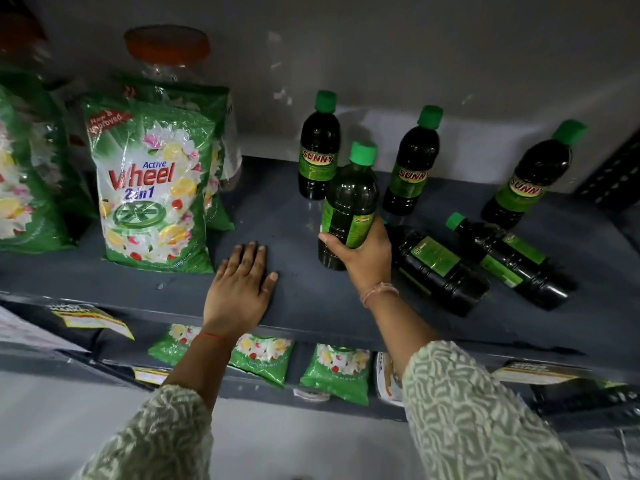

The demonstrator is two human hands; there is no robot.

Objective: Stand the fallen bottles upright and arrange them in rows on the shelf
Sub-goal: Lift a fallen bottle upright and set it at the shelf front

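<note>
My right hand (363, 254) grips the lower body of a dark bottle with a green cap (349, 199), held upright just above the grey shelf (294, 299). Three more such bottles stand at the back: one at the left (318, 147), one in the middle (412, 164), one at the right (533, 174). Two bottles lie on their sides to the right of my hand, the nearer (440, 268) and the farther (512, 261). My left hand (242, 285) rests flat on the shelf, palm down, holding nothing.
Green Wheel detergent bags (156, 188) stand on the left part of the shelf, with a clear jar with an orange lid (169, 53) behind them. Smaller green packets (336, 372) sit on the shelf below. A white wall backs the shelf.
</note>
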